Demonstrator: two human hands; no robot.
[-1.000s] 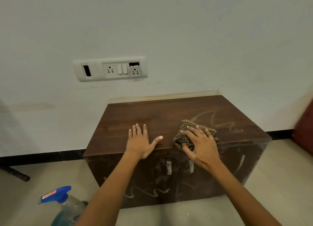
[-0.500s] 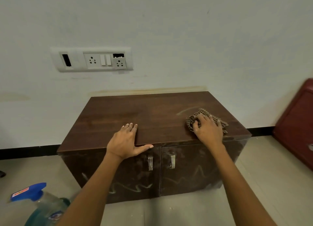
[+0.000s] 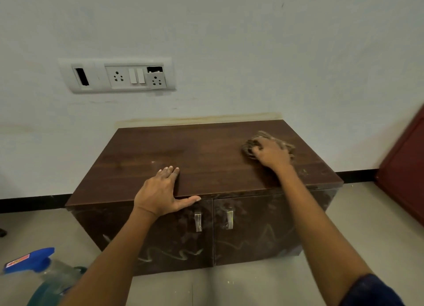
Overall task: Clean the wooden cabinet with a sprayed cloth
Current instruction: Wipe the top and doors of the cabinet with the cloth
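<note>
A low dark wooden cabinet (image 3: 206, 158) stands against the white wall, with two doors and metal handles. Its front shows pale chalky squiggles. My right hand (image 3: 271, 154) presses a bunched checked cloth (image 3: 249, 145) onto the right rear part of the top, its fingers curled over the cloth. My left hand (image 3: 160, 191) lies flat on the front edge of the top, fingers straight, thumb spread along the edge. A spray bottle (image 3: 43, 276) with a blue trigger head stands on the floor at the lower left.
A white socket and switch panel (image 3: 117, 76) is set in the wall above the cabinet. A dark red piece of furniture (image 3: 406, 168) stands at the right edge. Grey floor tiles (image 3: 367, 214) surround the cabinet, with a black skirting (image 3: 32, 202) along the wall.
My right hand has swept the cloth from the front middle of the top to the right and then toward the back. The chalky marks on the top are gone. My left hand slid back to the front edge.
</note>
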